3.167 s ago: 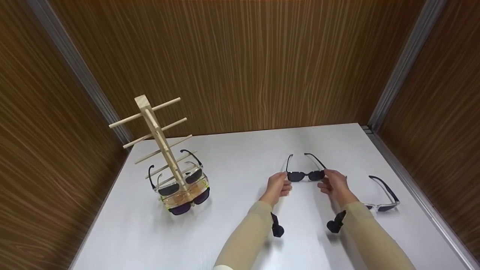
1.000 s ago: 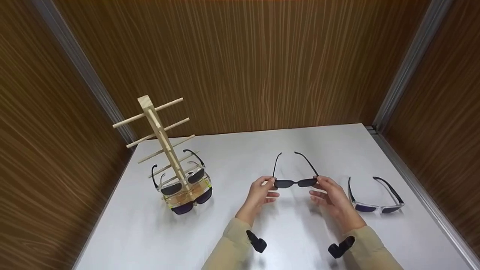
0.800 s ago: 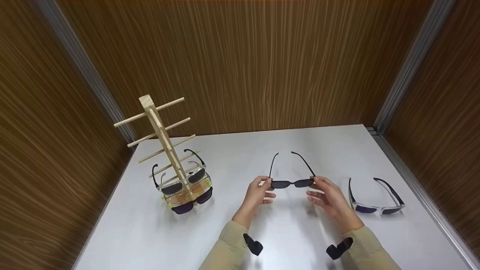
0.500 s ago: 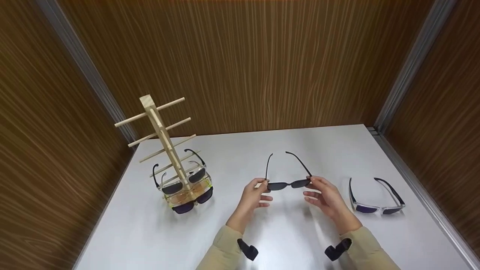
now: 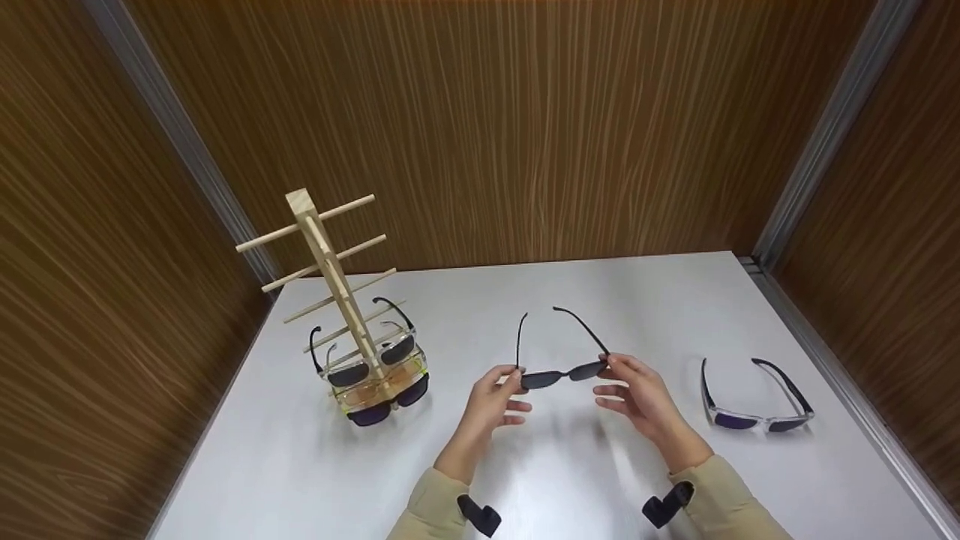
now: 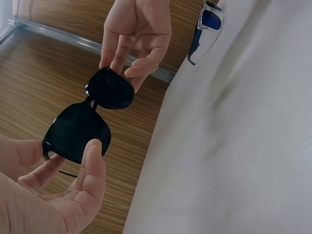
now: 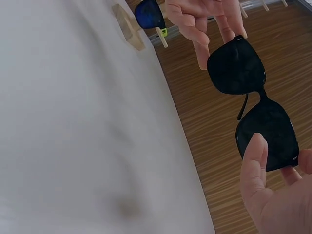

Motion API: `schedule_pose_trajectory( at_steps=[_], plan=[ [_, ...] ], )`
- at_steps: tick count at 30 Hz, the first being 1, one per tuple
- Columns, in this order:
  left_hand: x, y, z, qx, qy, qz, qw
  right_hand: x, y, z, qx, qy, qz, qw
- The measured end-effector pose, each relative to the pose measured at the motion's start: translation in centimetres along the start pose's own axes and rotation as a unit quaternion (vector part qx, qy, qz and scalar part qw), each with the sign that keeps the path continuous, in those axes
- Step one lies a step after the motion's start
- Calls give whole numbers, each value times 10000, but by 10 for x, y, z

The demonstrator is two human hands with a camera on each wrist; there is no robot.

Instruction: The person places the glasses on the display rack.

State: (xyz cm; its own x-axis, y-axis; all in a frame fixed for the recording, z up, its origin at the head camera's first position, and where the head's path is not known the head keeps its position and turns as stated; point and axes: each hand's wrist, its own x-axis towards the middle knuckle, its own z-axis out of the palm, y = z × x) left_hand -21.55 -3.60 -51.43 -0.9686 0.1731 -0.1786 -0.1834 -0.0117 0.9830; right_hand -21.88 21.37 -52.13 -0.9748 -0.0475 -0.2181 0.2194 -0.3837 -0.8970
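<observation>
Black sunglasses (image 5: 541, 379) are held up above the table between both hands, temples unfolded and pointing away. My left hand (image 5: 489, 401) pinches the left end of the frame, and my right hand (image 5: 637, 394) pinches the right end near the hinge. In the left wrist view both dark lenses of the sunglasses (image 6: 78, 131) face the camera. The right wrist view shows the sunglasses (image 7: 270, 131) with one temple partly behind the lenses. To the left stands a wooden display rack (image 5: 341, 292); several sunglasses (image 5: 379, 379) hang on its lower pegs, while its upper pegs are bare.
Clear-framed sunglasses (image 5: 759, 420) with dark temples lie unfolded at the right of the white table (image 5: 480, 315). Wood-grain panels (image 5: 510, 135) enclose the back and both sides, with metal strips at the corners.
Both hands have lifted the black sunglasses and carried them left and nearer the body, tilting them slightly. The clear-framed pair at the right is now fully visible.
</observation>
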Motion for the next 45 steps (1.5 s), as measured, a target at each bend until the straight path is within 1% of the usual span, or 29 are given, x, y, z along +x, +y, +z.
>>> schedule_pose_trajectory(
  at_steps=[6,10,13,15,17,20,22,25,29,31,34,37,39,41,45],
  plan=[
    [-13,1,-10,-96,119,139,9998,-3,4,10,-516,-56,-56,9986],
    [-21,2,-16,-35,130,178,9998,-8,1,17,-815,-171,-134,9964],
    [-36,18,-18,15,135,212,9997,-11,-3,23,-971,-246,-185,9948],
    [-42,25,-20,13,136,260,9996,-12,-4,27,-1055,-264,-216,9938],
    [-45,30,-23,29,141,277,9995,-10,-3,30,-1153,-247,-290,9926],
    [-39,21,-30,49,149,338,9993,-10,-3,35,-1312,-213,-407,9903],
    [-38,20,-34,110,199,409,9989,-10,-4,39,-1421,-212,-480,9885],
    [-42,26,-38,274,286,567,9976,-10,-7,45,-1487,-282,-560,9869],
    [-55,41,-42,478,368,792,9950,-11,-12,55,-1579,-456,-646,9843],
    [-60,47,-44,530,401,893,9938,-12,-15,60,-1607,-537,-653,9834],
    [-64,48,-49,601,481,1003,9920,-12,-20,68,-1694,-611,-633,9816],
    [-64,45,-55,780,588,1120,9889,-12,-24,77,-1790,-684,-604,9796],
    [-64,46,-60,927,683,1191,9862,-11,-26,82,-1833,-739,-584,9785],
    [-66,49,-63,1059,783,1278,9830,-10,-28,87,-1819,-788,-593,9784],
    [-73,58,-69,1178,981,1401,9782,-9,-33,96,-1807,-889,-718,9769]
  ],
)
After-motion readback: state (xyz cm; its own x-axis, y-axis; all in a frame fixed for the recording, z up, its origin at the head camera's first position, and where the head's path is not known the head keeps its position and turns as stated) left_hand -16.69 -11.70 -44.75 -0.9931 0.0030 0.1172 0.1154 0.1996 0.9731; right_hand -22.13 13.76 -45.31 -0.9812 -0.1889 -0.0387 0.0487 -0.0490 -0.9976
